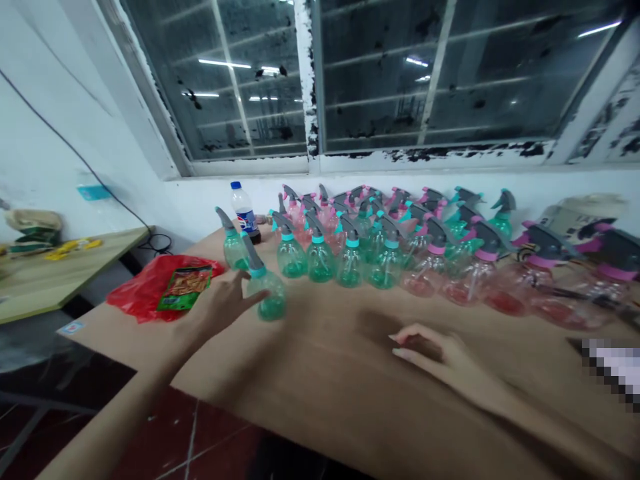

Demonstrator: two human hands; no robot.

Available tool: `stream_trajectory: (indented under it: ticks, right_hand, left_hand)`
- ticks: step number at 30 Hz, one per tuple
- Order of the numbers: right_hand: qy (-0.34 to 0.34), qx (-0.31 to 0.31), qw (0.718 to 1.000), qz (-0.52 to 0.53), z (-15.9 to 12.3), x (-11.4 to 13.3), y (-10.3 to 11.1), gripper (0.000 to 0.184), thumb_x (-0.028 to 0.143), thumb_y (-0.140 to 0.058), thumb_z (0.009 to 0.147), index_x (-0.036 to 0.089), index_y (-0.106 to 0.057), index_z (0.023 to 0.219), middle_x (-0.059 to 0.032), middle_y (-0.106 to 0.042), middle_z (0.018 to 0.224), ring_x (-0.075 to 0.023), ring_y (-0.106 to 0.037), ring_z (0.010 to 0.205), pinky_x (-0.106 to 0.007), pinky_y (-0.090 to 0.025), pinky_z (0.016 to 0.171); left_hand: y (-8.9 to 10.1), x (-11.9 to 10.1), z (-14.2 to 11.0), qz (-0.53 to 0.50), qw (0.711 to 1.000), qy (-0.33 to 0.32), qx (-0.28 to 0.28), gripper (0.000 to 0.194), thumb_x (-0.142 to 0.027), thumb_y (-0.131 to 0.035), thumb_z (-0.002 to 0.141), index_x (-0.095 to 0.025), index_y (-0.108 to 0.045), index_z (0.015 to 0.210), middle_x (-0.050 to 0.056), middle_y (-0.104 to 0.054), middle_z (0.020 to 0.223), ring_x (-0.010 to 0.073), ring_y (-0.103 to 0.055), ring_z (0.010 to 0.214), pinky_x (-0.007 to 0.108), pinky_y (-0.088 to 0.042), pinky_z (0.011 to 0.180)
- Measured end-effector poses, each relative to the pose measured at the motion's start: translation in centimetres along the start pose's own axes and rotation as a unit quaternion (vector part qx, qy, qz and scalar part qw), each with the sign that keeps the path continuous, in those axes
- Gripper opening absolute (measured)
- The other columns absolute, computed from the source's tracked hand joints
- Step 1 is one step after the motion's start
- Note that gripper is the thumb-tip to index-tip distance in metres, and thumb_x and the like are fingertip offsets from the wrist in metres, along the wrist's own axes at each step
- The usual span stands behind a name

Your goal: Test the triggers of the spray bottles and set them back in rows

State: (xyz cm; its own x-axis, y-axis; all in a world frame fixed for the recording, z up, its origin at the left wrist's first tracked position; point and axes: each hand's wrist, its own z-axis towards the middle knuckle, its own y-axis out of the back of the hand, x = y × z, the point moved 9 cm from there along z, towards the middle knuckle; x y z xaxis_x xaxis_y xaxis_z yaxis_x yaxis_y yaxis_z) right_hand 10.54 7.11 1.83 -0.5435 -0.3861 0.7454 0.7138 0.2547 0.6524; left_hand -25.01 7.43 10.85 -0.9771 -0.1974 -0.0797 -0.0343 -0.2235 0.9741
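Note:
My left hand is closed around the body of a green spray bottle with a grey and turquoise trigger head. Its thumb lies across the front of the bottle, and the other fingers are partly hidden behind it. Another green spray bottle stands just behind that hand. My right hand hovers over the table, fingers curved and a gap between thumb and fingertips, with nothing in it. The closest items to it are the pink spray bottle and others in the front row.
Several green and pink spray bottles stand in rows on the wooden table along the wall. At left lie a red plastic bag and a snack packet. A cola bottle stands behind. A side table holds yellow pieces.

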Motion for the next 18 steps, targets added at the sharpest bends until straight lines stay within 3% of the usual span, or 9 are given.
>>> stream_trajectory:
  ticks: [3,8,10,12,15,18]
  right_hand:
    - [0.008,-0.003,1.000,-0.012,0.3,1.0,0.4,0.038,0.051,-0.061,0.076,0.030,-0.060,0.108,-0.0023,-0.066,0.112,-0.0248,-0.059,0.107,-0.045,-0.043,0.096]
    - [0.025,-0.005,1.000,0.015,0.7,2.7,1.6,0.085,0.054,-0.068,0.068,0.025,-0.031,0.138,-0.0103,-0.044,0.141,-0.0291,-0.041,0.128,-0.049,-0.035,0.104]
    - [0.046,-0.025,0.998,0.033,0.6,3.3,2.7,0.093,0.053,-0.070,0.066,0.023,-0.025,0.141,-0.0124,-0.037,0.145,-0.0301,-0.036,0.131,-0.049,-0.032,0.106]
    - [0.061,-0.067,0.995,0.051,0.2,3.3,4.2,0.088,0.050,-0.071,0.066,0.022,-0.029,0.138,-0.0129,-0.044,0.139,-0.0307,-0.043,0.125,-0.049,-0.036,0.102]
    - [0.036,-0.146,0.985,0.083,-0.7,1.7,6.3,0.073,0.047,-0.068,0.070,0.022,-0.038,0.131,-0.0075,-0.062,0.106,-0.0252,-0.060,0.095,-0.042,-0.049,0.082]
    - [-0.006,-0.213,0.972,0.095,-1.8,-0.3,8.1,0.061,0.049,-0.065,0.072,0.021,-0.044,0.122,-0.0024,-0.061,0.087,-0.0199,-0.059,0.077,-0.036,-0.049,0.069]
  left_hand:
    - [-1.3,-5.6,-3.2,0.040,0.995,-0.075,0.057,0.060,-0.064,-0.042,0.084,-0.013,-0.046,0.117,0.006,-0.066,0.066,0.0290,-0.066,0.069,0.030,-0.042,0.057]
    - [-3.1,-16.6,-7.0,0.031,0.971,-0.217,0.092,0.056,-0.067,-0.035,0.085,-0.016,-0.050,0.101,0.009,-0.068,0.070,0.0277,-0.066,0.063,0.031,-0.041,0.052]
    - [-3.9,-20.3,-7.7,0.021,0.962,-0.255,0.094,0.063,-0.072,-0.030,0.083,-0.016,-0.051,0.100,0.011,-0.067,0.068,0.0304,-0.066,0.062,0.034,-0.042,0.050]
    - [-4.4,-23.7,-8.2,0.000,0.951,-0.300,0.069,0.066,-0.075,-0.031,0.080,-0.016,-0.052,0.101,0.012,-0.068,0.070,0.0312,-0.067,0.062,0.035,-0.043,0.050]
    - [-5.1,-28.1,-8.7,-0.043,0.933,-0.354,0.041,0.065,-0.075,-0.036,0.079,-0.016,-0.055,0.100,0.013,-0.068,0.076,0.0307,-0.068,0.062,0.036,-0.045,0.051]
    - [-6.1,-31.1,-8.9,-0.076,0.927,-0.363,0.051,0.072,-0.076,-0.040,0.077,-0.012,-0.053,0.106,0.013,-0.068,0.073,0.0323,-0.068,0.065,0.039,-0.048,0.055]
